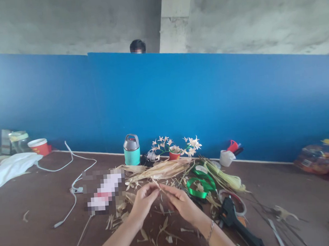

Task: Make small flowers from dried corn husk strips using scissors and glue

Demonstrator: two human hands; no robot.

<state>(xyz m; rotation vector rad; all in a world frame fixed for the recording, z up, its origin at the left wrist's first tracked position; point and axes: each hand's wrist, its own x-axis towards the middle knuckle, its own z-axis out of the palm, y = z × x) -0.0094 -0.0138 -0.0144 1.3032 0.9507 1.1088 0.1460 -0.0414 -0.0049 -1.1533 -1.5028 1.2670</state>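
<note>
My left hand [146, 196] and my right hand [176, 198] meet above the middle of the table, fingertips nearly touching. Between them they pinch a small pale strip of dried husk [156, 183], partly covered by my fingers. Just beyond lies a pile of long dried husks [164, 169]. Small husk scraps [165, 224] are scattered under and around my wrists. To the right of my right hand is a loop of green ribbon [198, 191]. A black glue gun [237, 222] rests nearer to me, beside a roll of tape [243, 203].
Husk-coloured flowers [192, 145] stand in a red pot [174, 154] at the back. Left of them is a teal flask [132, 154]. White cables [74, 195] cross the left side. A blue partition [179, 99] borders the table [47, 204]; a person's head [137, 45] shows above it.
</note>
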